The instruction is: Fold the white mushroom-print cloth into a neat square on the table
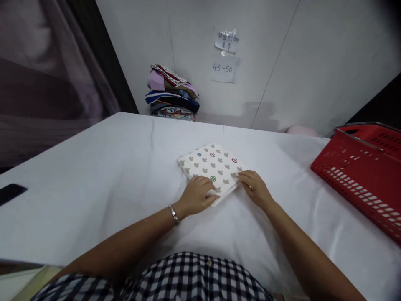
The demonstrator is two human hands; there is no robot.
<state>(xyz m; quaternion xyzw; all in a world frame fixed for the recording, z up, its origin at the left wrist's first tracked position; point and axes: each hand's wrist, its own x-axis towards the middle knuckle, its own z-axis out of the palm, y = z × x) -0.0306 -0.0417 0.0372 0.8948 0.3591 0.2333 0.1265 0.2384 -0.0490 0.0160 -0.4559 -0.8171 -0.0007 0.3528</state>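
A folded cream cloth (211,165) printed with small grey and coloured shapes lies flat on the white-covered table (103,179), near the middle. My left hand (197,194), a silver bracelet on its wrist, rests on the cloth's near corner with the fingers curled down and pressing on it. My right hand (255,186) touches the cloth's near right edge, fingers bent and laid along the fold. Neither hand lifts the cloth off the table.
A stack of folded clothes (171,94) stands at the back against the white wall. A red plastic basket (363,171) sits at the right edge. A dark flat object (11,192) lies at the far left. Two paper notes (225,54) hang on the wall.
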